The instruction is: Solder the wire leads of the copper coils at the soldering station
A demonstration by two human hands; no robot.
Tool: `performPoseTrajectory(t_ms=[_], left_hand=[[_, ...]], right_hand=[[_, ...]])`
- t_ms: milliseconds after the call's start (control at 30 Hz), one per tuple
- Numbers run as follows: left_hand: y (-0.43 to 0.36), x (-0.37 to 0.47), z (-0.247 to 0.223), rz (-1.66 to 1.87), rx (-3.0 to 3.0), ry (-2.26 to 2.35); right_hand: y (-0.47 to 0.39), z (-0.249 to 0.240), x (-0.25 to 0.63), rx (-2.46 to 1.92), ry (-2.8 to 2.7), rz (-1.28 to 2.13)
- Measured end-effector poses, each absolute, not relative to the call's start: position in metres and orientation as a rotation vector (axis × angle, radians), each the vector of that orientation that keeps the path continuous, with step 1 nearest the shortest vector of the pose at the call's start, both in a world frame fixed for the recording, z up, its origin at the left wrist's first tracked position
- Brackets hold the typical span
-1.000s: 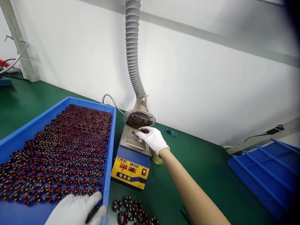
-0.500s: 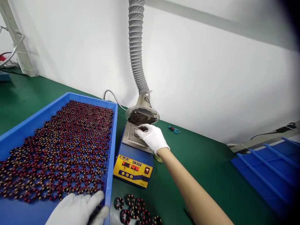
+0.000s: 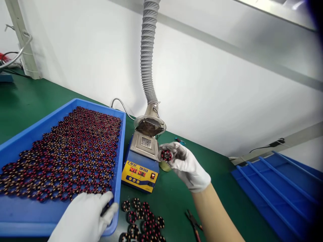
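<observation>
My right hand [image 3: 185, 164], in a white glove, pinches a small black ring with red marks [image 3: 167, 155], held up just right of the metal-topped solder pot [image 3: 140, 168]. Its fingertips look dark and stained. My gloved left hand [image 3: 87, 213] is at the near right corner of the blue tray [image 3: 121, 148], its fingers closed around a dark ring [image 3: 105, 209], mostly hidden. Rows of similar black rings [image 3: 83, 151] with red and tan marks fill much of the tray. More loose rings [image 3: 140, 213] lie on the green table below the pot.
A fume hose [image 3: 148, 57] hangs down behind the pot, ending in a round hood [image 3: 150, 126]. Pliers [image 3: 193, 224] lie on the near right of the table. Small blue cutters [image 3: 180, 140] rest near the wall. A blue ribbed tray [image 3: 275, 188] is at the right.
My right hand has come off the pot's top plate toward me and right, lifting the ring. My left hand stays at the tray corner. The view has shifted, showing the pliers.
</observation>
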State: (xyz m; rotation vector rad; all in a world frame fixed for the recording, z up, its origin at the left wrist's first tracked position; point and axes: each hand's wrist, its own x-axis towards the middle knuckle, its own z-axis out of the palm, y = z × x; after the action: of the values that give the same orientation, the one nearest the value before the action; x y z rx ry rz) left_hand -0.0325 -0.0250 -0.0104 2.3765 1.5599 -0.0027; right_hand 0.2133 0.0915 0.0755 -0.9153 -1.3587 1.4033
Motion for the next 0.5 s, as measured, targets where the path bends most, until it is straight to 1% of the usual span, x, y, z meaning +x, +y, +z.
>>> performPoseTrajectory(t_ms=[67, 133, 267, 367, 500], left_hand=[[-0.025, -0.031, -0.007, 0.037, 2.344, 1.588], [-0.024, -0.029, -0.005, 0.161, 2.235, 1.693], [-0.026, -0.031, -0.001, 0.353, 2.179, 1.74], [-0.043, -0.034, -0.003, 0.489, 2.178, 1.562], [-0.085, -0.027, -0.028, 0.684, 2.297, 1.188]], right_hand=[[0.082, 0.075, 0.208, -0.797, -1.458, 1.434], [0.077, 0.076, 0.202, -0.686, -1.531, 1.475], [0.07, 0.077, 0.193, -0.6, -1.613, 1.543], [0.062, 0.076, 0.185, -0.619, -1.648, 1.556], [0.043, 0.07, 0.158, -0.777, -1.559, 1.643]])
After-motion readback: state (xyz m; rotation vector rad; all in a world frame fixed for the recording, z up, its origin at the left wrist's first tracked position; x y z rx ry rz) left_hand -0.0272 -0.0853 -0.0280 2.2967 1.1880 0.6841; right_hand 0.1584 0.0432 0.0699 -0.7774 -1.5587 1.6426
